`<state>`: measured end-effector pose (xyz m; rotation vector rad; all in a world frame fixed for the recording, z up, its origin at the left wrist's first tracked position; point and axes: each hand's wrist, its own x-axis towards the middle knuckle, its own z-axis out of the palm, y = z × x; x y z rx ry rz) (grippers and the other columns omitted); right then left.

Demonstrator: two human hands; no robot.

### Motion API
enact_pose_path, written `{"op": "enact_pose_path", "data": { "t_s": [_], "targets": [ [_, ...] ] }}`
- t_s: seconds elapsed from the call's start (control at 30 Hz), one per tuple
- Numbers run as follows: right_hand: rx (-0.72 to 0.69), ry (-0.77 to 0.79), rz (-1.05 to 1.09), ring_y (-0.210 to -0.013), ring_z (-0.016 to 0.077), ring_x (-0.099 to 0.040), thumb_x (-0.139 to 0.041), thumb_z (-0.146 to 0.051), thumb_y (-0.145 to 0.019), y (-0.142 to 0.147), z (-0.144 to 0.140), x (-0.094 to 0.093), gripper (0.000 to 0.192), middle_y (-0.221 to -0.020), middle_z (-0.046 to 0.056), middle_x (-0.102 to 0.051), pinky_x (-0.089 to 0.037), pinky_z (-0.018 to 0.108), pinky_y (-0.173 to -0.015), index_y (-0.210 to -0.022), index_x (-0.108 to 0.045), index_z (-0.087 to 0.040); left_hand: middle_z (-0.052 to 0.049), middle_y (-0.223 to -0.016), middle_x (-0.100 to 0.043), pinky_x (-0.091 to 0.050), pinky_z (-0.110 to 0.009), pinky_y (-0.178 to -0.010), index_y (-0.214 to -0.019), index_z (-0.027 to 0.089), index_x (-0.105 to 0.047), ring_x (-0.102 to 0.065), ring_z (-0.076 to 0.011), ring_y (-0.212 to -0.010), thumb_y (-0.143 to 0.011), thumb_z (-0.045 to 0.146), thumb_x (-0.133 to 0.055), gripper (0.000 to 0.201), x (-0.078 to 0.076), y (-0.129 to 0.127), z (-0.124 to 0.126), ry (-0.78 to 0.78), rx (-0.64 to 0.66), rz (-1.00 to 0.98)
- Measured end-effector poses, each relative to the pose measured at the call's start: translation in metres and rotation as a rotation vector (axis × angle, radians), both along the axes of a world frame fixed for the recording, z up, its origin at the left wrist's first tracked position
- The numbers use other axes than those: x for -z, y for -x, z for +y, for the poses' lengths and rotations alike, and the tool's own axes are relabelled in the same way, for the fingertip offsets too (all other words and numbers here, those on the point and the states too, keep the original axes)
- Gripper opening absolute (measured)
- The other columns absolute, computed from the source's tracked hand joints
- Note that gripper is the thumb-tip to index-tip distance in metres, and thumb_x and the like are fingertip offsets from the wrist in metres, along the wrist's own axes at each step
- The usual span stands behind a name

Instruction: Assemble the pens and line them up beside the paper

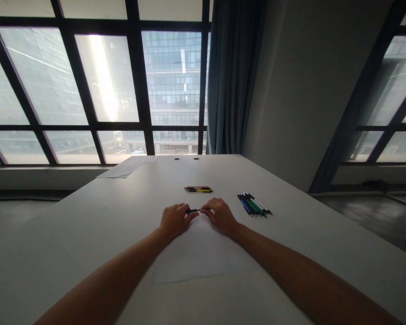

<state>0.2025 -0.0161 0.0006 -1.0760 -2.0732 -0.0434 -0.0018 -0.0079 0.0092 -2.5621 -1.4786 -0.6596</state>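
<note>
Both hands rest on the white table [88, 225], knuckles up, holding a dark pen [193, 211] between them. The left hand [174, 220] has its fingers curled closed around one end, and the right hand [219, 215] pinches the other end with bent fingers. The pen lies level just above a sheet of paper [196, 257]. A small group of red and yellow pens [198, 189] lies just beyond; a bundle of blue, green and black pens [253, 204] lies to the right.
</note>
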Motion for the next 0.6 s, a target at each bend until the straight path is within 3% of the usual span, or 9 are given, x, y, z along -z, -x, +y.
{"op": "enact_pose_path", "data": {
  "t_s": [0.2, 0.6],
  "targets": [
    [0.193, -0.046, 0.284, -0.075, 0.0170, -0.057, -0.053, -0.021, -0.085, -0.011, 0.011, 0.003, 0.005, -0.081, 0.002, -0.063, -0.041, 0.031, -0.076, -0.084, -0.057, -0.018, -0.007, -0.084, -0.071, -0.036, -0.029, -0.061, -0.080, 0.020, -0.064, -0.066, -0.0230, -0.078, -0.095, 0.059, -0.036, 0.050, -0.004, 0.001, 0.001, 0.025, -0.196, -0.029],
    [0.198, -0.043, 0.355, -0.075, 0.0179, -0.058, -0.048, -0.029, -0.085, -0.017, 0.014, 0.005, 0.011, -0.081, 0.003, -0.063, -0.043, 0.031, -0.076, -0.083, -0.054, -0.020, -0.006, -0.079, -0.070, -0.034, -0.029, -0.059, -0.074, 0.020, -0.061, -0.066, -0.0226, -0.075, -0.092, 0.064, -0.039, 0.052, -0.001, 0.002, 0.005, 0.017, -0.197, -0.068]
  ]
}}
